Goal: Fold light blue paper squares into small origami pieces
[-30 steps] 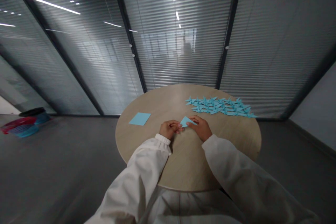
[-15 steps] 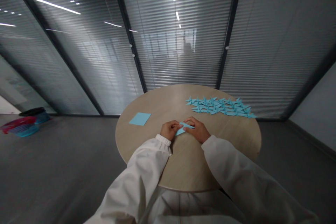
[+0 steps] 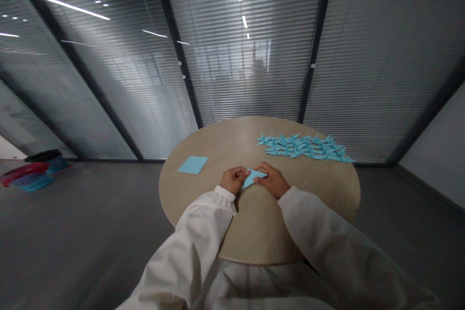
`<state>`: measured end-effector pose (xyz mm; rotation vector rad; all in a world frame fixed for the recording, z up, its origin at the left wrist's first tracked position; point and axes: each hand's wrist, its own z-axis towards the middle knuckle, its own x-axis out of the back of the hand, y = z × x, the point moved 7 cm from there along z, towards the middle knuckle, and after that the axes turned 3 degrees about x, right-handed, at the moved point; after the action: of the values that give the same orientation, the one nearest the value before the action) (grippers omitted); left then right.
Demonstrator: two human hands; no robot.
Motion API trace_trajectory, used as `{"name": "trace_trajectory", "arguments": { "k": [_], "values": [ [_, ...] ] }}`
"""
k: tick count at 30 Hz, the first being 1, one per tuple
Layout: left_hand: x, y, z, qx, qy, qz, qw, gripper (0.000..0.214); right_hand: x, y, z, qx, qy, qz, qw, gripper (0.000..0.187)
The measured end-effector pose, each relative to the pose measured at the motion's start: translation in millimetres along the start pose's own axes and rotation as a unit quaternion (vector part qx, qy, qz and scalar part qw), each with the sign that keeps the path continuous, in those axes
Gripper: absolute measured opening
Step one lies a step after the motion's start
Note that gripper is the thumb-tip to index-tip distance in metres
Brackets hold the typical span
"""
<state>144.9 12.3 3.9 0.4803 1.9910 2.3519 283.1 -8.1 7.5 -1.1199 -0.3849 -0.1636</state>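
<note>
A small folded piece of light blue origami paper [image 3: 250,178] is held between my two hands over the middle of the round table. My left hand [image 3: 233,180] pinches its left corner with curled fingers. On the other side, my right hand [image 3: 273,180] grips the right part, thumb at the near edge and fingers at the far edge. The fingers hide both ends of the paper. Beyond my right hand lie several folded blue paper cranes [image 3: 303,146] in close rows. To the left rests a flat stack or sheet of blue square paper [image 3: 193,164].
The round wooden table [image 3: 261,232] stands close in front of my body. Behind it rises a glass wall with blinds [image 3: 250,92]. On the floor at far left are a red and blue basket [image 3: 31,177] and a dark-topped one [image 3: 49,157].
Both hands stay nearly in place on the paper. A little more of its blue face shows between them. The whole view has shifted very slightly.
</note>
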Motion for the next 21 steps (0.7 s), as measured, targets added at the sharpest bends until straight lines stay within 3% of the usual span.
{"name": "trace_trajectory", "arguments": {
  "k": [5, 11, 21],
  "values": [
    [5.3, -1.5, 2.0, -0.009, 0.03, 0.018, 0.999, 0.04, 3.9, 7.5, 1.2, -0.02, 0.026, -0.033, 0.999, 0.034],
    [10.4, -2.8, 4.8, -0.004, 0.05, -0.006, 0.999, 0.041, 8.0, 11.1, 2.7, -0.002, 0.05, -0.017, 0.999, 0.025],
    [17.3, -7.2, 5.4, -0.001, 0.078, 0.001, 0.997, 0.036, 13.1, -10.8, 1.9, 0.139, 0.083, -0.103, 0.981, 0.028]
  ]
}}
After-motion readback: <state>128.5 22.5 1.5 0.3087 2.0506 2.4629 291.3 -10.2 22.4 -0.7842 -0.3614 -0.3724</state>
